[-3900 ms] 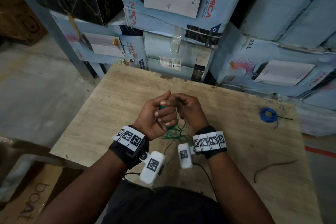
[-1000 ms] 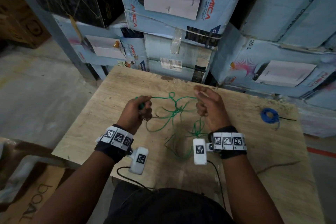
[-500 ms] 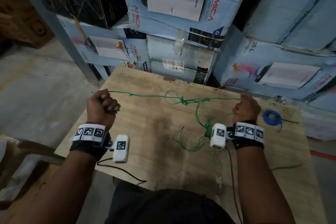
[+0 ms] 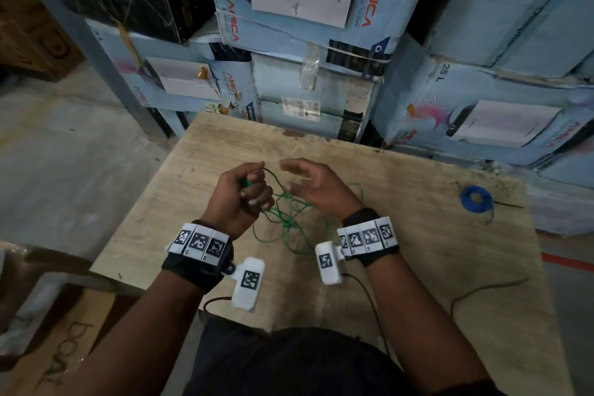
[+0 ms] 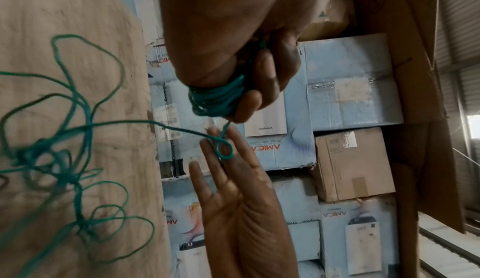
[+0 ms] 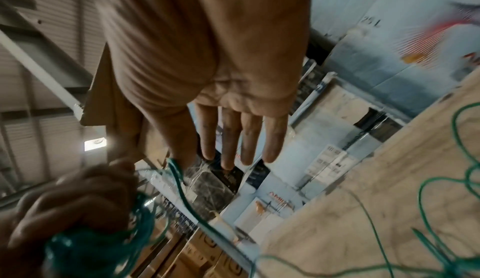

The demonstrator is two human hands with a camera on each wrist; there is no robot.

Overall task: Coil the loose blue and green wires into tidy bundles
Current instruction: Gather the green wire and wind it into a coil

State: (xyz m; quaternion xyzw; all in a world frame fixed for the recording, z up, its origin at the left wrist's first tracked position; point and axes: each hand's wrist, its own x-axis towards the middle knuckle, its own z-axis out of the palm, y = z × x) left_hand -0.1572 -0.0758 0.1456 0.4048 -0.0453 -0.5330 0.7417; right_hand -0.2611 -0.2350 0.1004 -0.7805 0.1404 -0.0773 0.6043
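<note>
While you've got both hands up over the wooden table (image 4: 401, 267), here's how it looks:
Left hand (image 4: 239, 199): your fingers are curled tight round a small wound bunch of the green wire (image 5: 218, 97).
Right hand (image 4: 316, 188): flat and spread, gripping nothing, one strand looping across your fingers (image 5: 235, 159).
Loose green wire: a tangled mess on the table between your wrists.
Blue wire (image 4: 475, 199): already coiled, far right of the table.
</note>
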